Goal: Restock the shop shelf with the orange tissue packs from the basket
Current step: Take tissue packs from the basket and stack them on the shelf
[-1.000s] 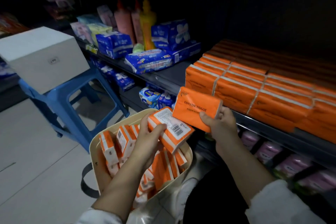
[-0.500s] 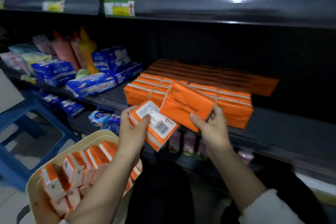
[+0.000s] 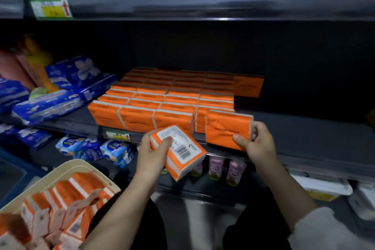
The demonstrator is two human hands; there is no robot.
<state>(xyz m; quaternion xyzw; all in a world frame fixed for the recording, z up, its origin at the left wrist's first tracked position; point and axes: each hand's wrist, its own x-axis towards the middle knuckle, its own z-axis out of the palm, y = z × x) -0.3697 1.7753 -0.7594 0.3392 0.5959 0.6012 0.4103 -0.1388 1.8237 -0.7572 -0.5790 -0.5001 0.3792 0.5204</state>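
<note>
My right hand (image 3: 256,143) grips an orange tissue pack (image 3: 227,129) standing upright at the front edge of the dark shelf (image 3: 314,134), just right of the block of orange packs (image 3: 160,99) stocked there. My left hand (image 3: 151,151) holds a second orange pack (image 3: 179,151) tilted, its white barcode label facing up, in front of the shelf edge. The cream basket (image 3: 67,170) at the lower left holds several more orange packs (image 3: 60,205).
Blue tissue packs (image 3: 60,89) lie on the same shelf to the left. The shelf surface right of the orange block is bare. An upper shelf (image 3: 203,2) carries green and blue boxes. Small bottles (image 3: 216,165) and blue-white packs (image 3: 95,148) stand on the lower shelf.
My view rose and moved closer to the shelf. My right hand carried its pack to the right and set it against the front of the shelf beside the orange block. My left hand still holds its pack.
</note>
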